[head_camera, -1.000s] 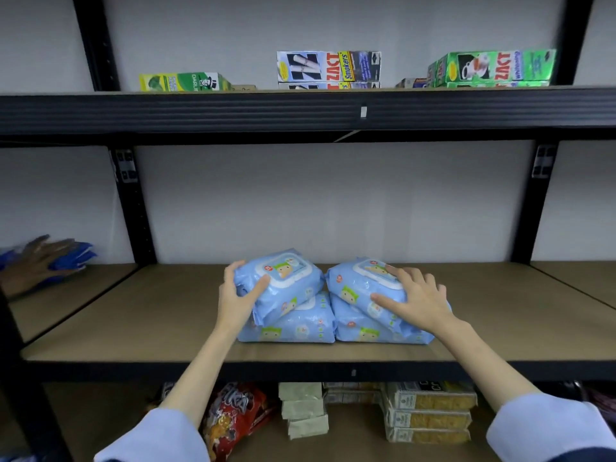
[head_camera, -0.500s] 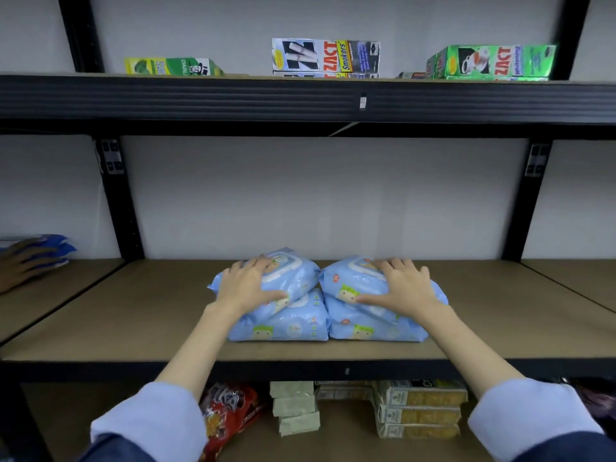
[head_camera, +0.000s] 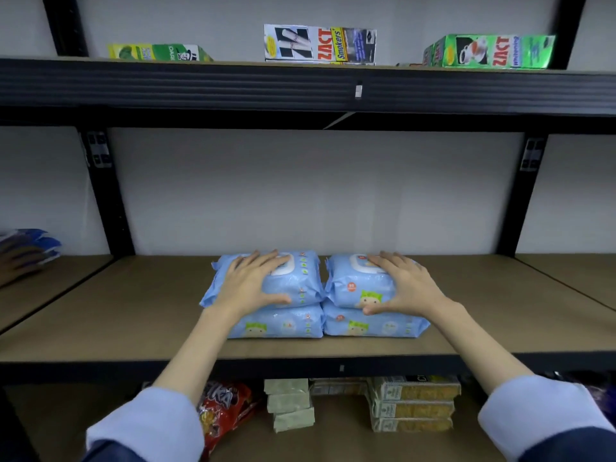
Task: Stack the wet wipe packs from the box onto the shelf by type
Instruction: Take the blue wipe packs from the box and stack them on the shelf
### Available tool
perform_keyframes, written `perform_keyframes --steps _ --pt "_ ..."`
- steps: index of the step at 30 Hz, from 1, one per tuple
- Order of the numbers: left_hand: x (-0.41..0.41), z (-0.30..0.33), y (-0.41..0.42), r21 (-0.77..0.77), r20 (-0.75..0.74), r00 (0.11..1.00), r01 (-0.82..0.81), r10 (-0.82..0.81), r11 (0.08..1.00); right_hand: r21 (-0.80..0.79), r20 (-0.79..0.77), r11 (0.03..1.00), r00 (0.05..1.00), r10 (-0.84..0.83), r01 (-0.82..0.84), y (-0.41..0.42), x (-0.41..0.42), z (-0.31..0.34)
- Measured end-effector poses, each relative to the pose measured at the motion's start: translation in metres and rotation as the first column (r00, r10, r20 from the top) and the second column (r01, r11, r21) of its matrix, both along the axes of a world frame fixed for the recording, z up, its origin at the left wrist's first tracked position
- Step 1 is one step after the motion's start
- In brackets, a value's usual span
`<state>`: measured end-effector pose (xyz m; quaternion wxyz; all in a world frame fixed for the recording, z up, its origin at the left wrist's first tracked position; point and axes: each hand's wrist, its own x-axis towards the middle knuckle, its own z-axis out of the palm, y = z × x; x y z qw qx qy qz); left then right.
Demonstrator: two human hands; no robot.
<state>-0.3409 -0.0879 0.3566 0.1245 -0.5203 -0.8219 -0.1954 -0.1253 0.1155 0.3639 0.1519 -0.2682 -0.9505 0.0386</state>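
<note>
Light blue wet wipe packs stand in two stacks of two on the brown shelf board. My left hand lies flat on the upper left pack, fingers spread, thumb along its front. The upper right pack carries my right hand, also flat with fingers straight and the thumb at its front edge. Beneath them lie the lower left pack and the lower right pack. No box is in view.
Another person's hand rests on dark blue packs on the neighbouring shelf at far left. Toothpaste boxes stand on the shelf above. Below are a red snack bag and stacked cartons. Black uprights flank the bay.
Both top packs were tilted a second ago and now lie level and squared on the lower ones. My hands have flattened on top of them. The view has moved closer.
</note>
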Motion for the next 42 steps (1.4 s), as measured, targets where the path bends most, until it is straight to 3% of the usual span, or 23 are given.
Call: perform_keyframes --steps 7,24,28,35,39,42 --pt "0.0 -0.004 0.009 -0.003 -0.031 0.998 0.063 -0.063 0.998 0.018 -0.037 0.997 0.996 0.078 -0.078 0.004 -0.008 -0.001" --pt "0.002 -0.003 0.016 -0.01 -0.147 0.989 0.011 -0.013 1.0 0.085 0.027 0.994 0.997 0.072 -0.074 0.001 -0.021 -0.002" --pt "0.002 -0.003 0.008 -0.019 -0.281 0.96 -0.01 0.004 1.0 0.127 0.056 0.99 0.997 0.057 -0.064 -0.003 -0.018 0.001" --pt "0.002 -0.013 0.019 0.066 -0.183 0.983 -0.016 0.027 0.998 0.187 -0.055 0.98 0.995 0.085 -0.073 -0.008 -0.025 -0.015" --pt "0.005 -0.017 0.017 0.018 -0.293 0.956 -0.013 0.018 1.0 0.167 -0.046 0.983 0.995 0.09 -0.081 -0.012 -0.022 -0.014" --pt "0.014 -0.024 0.013 0.023 -0.436 0.899 -0.028 0.036 0.999 0.245 0.015 0.968 0.999 0.047 -0.049 -0.012 -0.011 -0.016"
